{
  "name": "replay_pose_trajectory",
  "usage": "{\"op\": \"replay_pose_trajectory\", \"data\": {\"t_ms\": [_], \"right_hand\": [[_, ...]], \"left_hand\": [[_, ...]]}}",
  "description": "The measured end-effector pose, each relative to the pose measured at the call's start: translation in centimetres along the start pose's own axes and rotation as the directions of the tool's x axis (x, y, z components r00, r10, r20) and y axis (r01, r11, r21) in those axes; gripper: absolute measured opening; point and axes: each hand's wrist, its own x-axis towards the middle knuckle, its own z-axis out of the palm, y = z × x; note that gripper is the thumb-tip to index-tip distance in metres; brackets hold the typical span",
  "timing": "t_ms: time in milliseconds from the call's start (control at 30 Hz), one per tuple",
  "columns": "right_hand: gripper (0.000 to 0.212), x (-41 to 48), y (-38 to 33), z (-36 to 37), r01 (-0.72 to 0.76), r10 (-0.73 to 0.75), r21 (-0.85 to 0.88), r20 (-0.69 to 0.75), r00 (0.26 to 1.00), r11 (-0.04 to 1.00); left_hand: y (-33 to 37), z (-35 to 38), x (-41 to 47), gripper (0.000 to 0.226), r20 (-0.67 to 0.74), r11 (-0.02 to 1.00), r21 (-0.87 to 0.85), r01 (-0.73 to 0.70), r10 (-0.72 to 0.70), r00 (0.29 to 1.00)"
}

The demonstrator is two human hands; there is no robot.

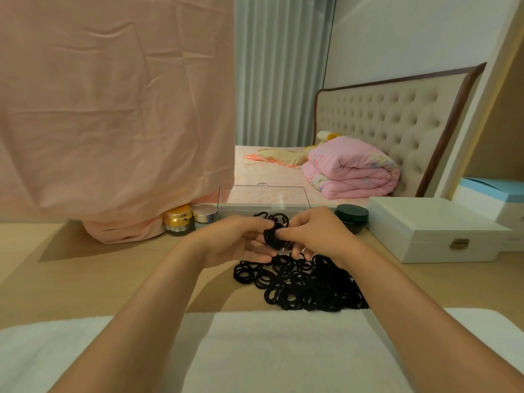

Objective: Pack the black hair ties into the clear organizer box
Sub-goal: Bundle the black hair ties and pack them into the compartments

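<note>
**Two hands bunching black hair ties for the clear organizer box.**
The left hand and right hand pinch one small stack in curled fingers, just near of the one open box, which holds a few ties. Squeeze the stack flat before lowering it. Loose pile, nearer: too many to count.

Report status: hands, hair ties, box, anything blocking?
Hands: left hand and right hand hold one bunch of hair ties. Clear organizer box open behind, few ties inside. Big pile loose on table. Nothing blocks the box.
</note>
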Motion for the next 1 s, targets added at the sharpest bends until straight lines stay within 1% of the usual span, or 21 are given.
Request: {"op": "replay_pose_trajectory", "data": {"t_ms": [67, 100, 167, 233, 300, 333, 367, 433, 500, 533, 600, 633, 667, 733, 867, 933, 1000], "right_hand": [[0.024, 0.1, 0.1, 0.3, -0.008, 0.008, -0.001, -0.025, 1.0, 1.0], [0.027, 0.1, 0.1, 0.4, -0.013, 0.013, -0.008, -0.03, 0.999, 1.0], [0.029, 0.0, 0.0, 0.4, -0.015, 0.015, -0.014, -0.005, 1.0, 1.0], [0.026, -0.2, -0.1, -0.3, -0.004, 0.008, -0.044, 0.087, 0.996, 0.999], [0.022, -0.5, -0.1, -1.0, 0.0, 0.011, -0.057, 0.189, 0.982, 0.998], [0.023, -0.6, -0.1, -1.2, -0.002, 0.012, -0.047, 0.211, 0.977, 0.999], [0.024, -0.5, 0.0, -1.2, -0.004, 0.012, -0.035, 0.207, 0.978, 0.999], [0.025, -0.2, 0.2, -1.1, 0.016, -0.011, -0.032, 0.123, 0.992, 0.999], [0.026, 0.1, 0.1, -1.2, 0.083, -0.083, -0.047, 0.011, 0.997, 0.995], [0.025, 0.1, -0.1, -1.4, 0.119, -0.119, -0.038, 0.003, 0.993, 0.992], [0.026, -0.2, -0.6, -1.8, 0.159, -0.157, -0.01, 0.098, 0.983, 0.987], [0.027, -0.5, -0.8, -1.8, 0.164, -0.157, -0.032, 0.162, 0.974, 0.986], [0.028, -0.6, -1.0, -1.6, 0.166, -0.146, -0.084, 0.209, 0.967, 0.983], [0.03, -0.6, -0.9, -1.1, 0.16, -0.114, -0.187, 0.232, 0.966, 0.969], [0.035, -0.4, -0.5, -0.9, 0.128, -0.086, -0.239, 0.177, 0.98, 0.963], [0.032, -0.3, -0.4, -0.9, 0.126, -0.089, -0.257, 0.151, 0.984, 0.958], [0.029, -0.2, -0.3, -1.0, 0.132, -0.098, -0.295, 0.126, 0.987, 0.946]], "left_hand": [[-0.1, 0.1, 0.2, 0.04, -0.023, 0.998, 0.061, -0.017, 0.018, 1.0], [-0.2, 0.2, 0.4, 0.038, -0.057, 0.994, 0.103, -0.02, 0.026, 0.998], [-0.4, 0.2, 0.7, 0.03, -0.108, 0.991, 0.131, -0.011, 0.025, 0.994], [-0.5, 0.0, 0.7, 0.023, -0.118, 0.989, 0.146, 0.011, 0.006, 0.993], [-0.5, -0.4, 0.6, 0.021, -0.111, 0.978, 0.209, 0.027, -0.004, 0.994], [-0.5, -0.5, 0.5, 0.02, -0.106, 0.971, 0.237, 0.031, -0.006, 0.994], [-0.5, -0.5, 0.5, 0.02, -0.106, 0.967, 0.253, 0.038, -0.011, 0.994], [-0.4, -0.4, 0.4, 0.018, -0.132, 0.962, 0.267, 0.061, -0.026, 0.991], [-0.4, -0.1, 0.4, 0.016, -0.198, 0.956, 0.283, 0.082, -0.025, 0.98], [-0.5, 0.0, 0.5, 0.016, -0.237, 0.955, 0.283, 0.087, -0.019, 0.971], [-0.7, -0.1, 0.7, 0.019, -0.286, 0.962, 0.259, 0.082, -0.005, 0.958], [-0.8, -0.1, 0.8, 0.02, -0.287, 0.969, 0.237, 0.073, -0.002, 0.958], [-0.7, -0.1, 0.8, 0.022, -0.271, 0.975, 0.213, 0.064, -0.004, 0.963], [-0.5, -0.1, 0.8, 0.028, -0.205, 0.987, 0.154, 0.053, -0.02, 0.979], [-0.3, -0.1, 0.5, 0.031, -0.062, 0.997, 0.052, 0.055, -0.051, 0.997], [-0.3, 0.0, 0.3, 0.032, -0.011, 0.999, -0.01, 0.04, -0.04, 0.999], [-0.2, 0.1, 0.2, 0.037, 0.025, 0.996, -0.083, 0.014, -0.012, 1.0]]}}
